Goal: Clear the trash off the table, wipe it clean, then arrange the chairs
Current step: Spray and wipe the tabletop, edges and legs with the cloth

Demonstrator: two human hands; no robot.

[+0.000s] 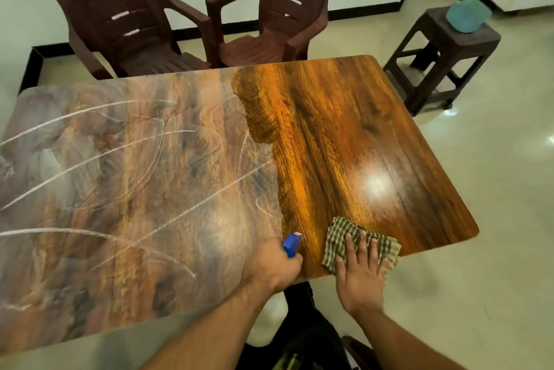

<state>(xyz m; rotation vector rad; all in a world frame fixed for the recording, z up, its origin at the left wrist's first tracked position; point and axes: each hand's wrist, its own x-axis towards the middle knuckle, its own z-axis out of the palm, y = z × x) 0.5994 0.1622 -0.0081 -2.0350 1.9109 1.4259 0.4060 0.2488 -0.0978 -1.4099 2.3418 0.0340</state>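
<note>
A wood-grain table [344,136] fills the view; its left part is dull and streaked with white smears, its right part shines orange-brown. My right hand [361,272] lies flat, fingers straight, pressing a green checked cloth [338,237] on the table's near right edge. My left hand [271,264] grips a blue spray bottle [292,245] beside the cloth; only the blue nozzle head shows. Two dark brown plastic chairs [120,19] [278,19] stand at the far side of the table.
A dark brown stool [443,49] stands on the tiled floor at the right, with a teal round object [467,14] on top. A white wall with black skirting runs behind the chairs. A dark chair or object [302,336] is below the table's near edge.
</note>
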